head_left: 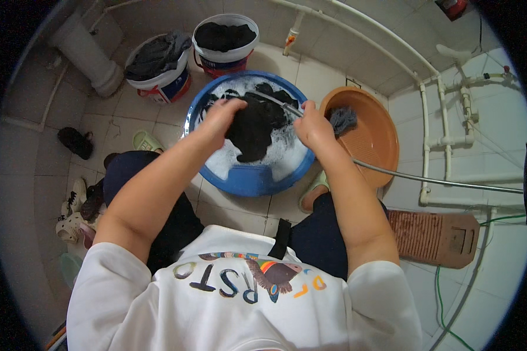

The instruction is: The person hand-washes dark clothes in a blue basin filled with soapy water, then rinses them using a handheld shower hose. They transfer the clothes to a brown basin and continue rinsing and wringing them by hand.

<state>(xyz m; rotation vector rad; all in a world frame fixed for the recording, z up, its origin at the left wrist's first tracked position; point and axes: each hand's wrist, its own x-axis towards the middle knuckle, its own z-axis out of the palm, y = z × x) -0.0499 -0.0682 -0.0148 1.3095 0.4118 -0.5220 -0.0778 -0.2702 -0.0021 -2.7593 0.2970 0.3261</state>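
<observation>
I see pale shoes (70,228) on the left, a thick pipe (88,55) far left, thin pipes (425,126) along the right, a green cord (438,289) near right.

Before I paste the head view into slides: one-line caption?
Left hand grips black cloth in a sudsy blue basin; right hand holds a grey hose.

Washroom, likely domestic, though edges dim: tiled floor (307,73), white wall pipes (425,134), ribbed washboard (430,238), sudsy blue basin (249,180).
</observation>
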